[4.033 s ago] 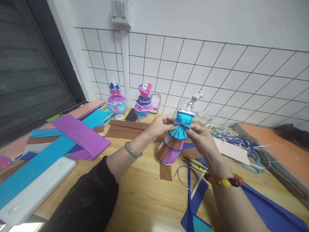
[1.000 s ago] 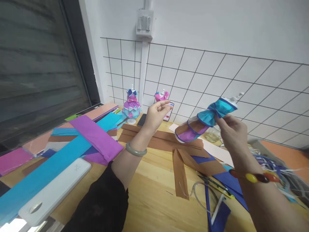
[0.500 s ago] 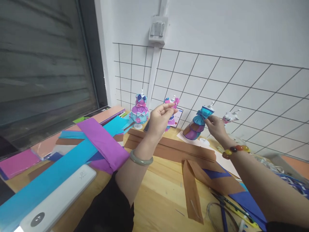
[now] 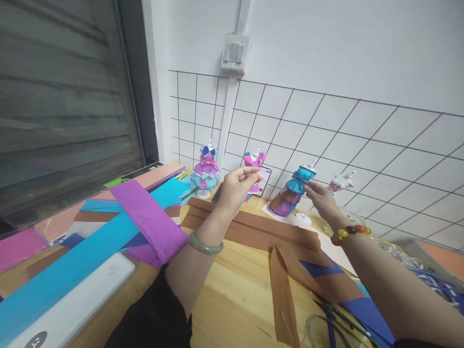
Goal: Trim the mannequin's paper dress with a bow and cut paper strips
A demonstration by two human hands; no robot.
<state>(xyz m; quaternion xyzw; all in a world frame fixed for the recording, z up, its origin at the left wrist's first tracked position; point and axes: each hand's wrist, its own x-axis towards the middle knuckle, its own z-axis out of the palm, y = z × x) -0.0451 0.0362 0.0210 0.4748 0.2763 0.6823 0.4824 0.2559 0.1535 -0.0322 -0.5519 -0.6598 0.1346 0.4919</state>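
My right hand (image 4: 322,200) has its thumb and fingers at the side of a small dress form (image 4: 299,181), by its blue bow. This form wears a blue bodice and a brown and purple tiered skirt, and it leans to the right. With thumb and fingers pinched, my left hand (image 4: 241,186) is raised in front of a pink-dressed form (image 4: 254,162), partly covering it. Whatever lies between those fingertips is too small to make out. Further left stands another form (image 4: 206,169) in a tiered purple and light-blue dress with bows.
Brown crepe paper (image 4: 253,232) lies across the wooden table (image 4: 239,285). Purple paper (image 4: 152,222), blue strips and a white power bank (image 4: 79,299) are at left. A bare white form (image 4: 342,181) stands at right; scissors (image 4: 337,316) lie at front right. A phone (image 4: 266,181) leans behind.
The view has tilted slightly upward, so everything sits a little lower and further left. Both hands keep nearly the same places and poses.
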